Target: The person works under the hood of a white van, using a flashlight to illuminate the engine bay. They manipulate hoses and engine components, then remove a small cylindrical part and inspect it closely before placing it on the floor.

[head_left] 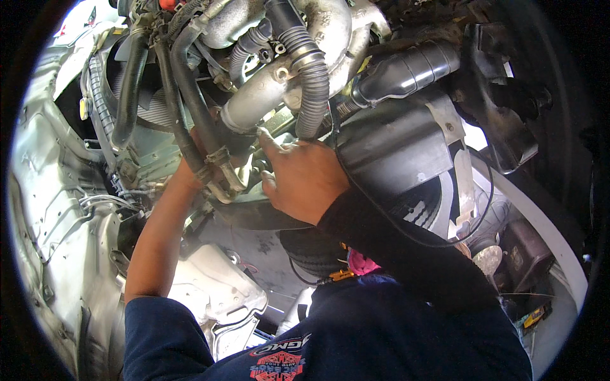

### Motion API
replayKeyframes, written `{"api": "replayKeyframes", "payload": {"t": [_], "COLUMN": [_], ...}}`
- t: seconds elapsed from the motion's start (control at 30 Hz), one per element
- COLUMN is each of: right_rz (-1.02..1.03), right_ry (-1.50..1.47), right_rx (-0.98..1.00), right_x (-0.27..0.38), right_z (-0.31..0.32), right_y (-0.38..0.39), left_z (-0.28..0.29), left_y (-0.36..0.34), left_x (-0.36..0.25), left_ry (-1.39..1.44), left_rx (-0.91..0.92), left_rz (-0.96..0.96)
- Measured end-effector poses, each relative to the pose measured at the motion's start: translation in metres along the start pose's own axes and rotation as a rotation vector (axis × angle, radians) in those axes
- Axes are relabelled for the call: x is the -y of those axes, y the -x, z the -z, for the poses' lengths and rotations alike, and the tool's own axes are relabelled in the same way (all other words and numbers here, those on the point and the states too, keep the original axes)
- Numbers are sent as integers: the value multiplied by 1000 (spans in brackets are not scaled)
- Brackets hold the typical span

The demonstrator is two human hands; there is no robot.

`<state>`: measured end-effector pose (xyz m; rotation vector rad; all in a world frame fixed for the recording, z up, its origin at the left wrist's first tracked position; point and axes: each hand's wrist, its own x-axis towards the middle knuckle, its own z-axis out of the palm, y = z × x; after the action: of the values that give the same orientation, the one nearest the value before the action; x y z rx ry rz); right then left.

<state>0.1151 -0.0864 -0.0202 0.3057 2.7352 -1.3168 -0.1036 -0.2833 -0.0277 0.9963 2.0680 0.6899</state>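
My right hand (307, 183) reaches into the engine bay from the right, its back toward me. The index finger stretches to a spot just below the end of a silver metal pipe (254, 105), with the thumb apart from it. Nothing shows between finger and thumb; the other fingers are mostly out of sight. Beside its knuckles, a grey ribbed hose (313, 95) runs down. My left hand (198, 141) goes in behind black rubber hoses (181, 101), which cover its fingers. A bent metal tube (230, 180) with a clamp lies between both hands.
Pale body panels (60, 209) line the left side. On the right are a black plastic cover (394, 143), a shiny black cylinder (406, 70) and a thin looping black cable (438, 244). A tire (305, 251) and a yellow tool (340, 275) show below the arms.
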Motion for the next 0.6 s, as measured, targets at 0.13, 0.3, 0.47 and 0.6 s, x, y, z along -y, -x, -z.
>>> {"api": "replayKeyframes", "payload": {"t": [0.13, 0.3, 0.47, 0.6], "right_rz": [-28, -17, -91, -99], "right_ry": [3, 12, -57, -49], "right_rx": [55, -22, 53, 73], "right_x": [2, 6, 8, 7], "right_z": [0, -5, 2, 4], "right_y": [-1, -4, -5, -11], "left_z": [-9, -18, -12, 0], "left_y": [-2, 15, 7, -10], "left_x": [10, 13, -3, -18], "left_ry": [-56, -445, -18, -324], "left_rx": [-24, -182, -116, -58], "left_rz": [-17, -174, 93, 17]}}
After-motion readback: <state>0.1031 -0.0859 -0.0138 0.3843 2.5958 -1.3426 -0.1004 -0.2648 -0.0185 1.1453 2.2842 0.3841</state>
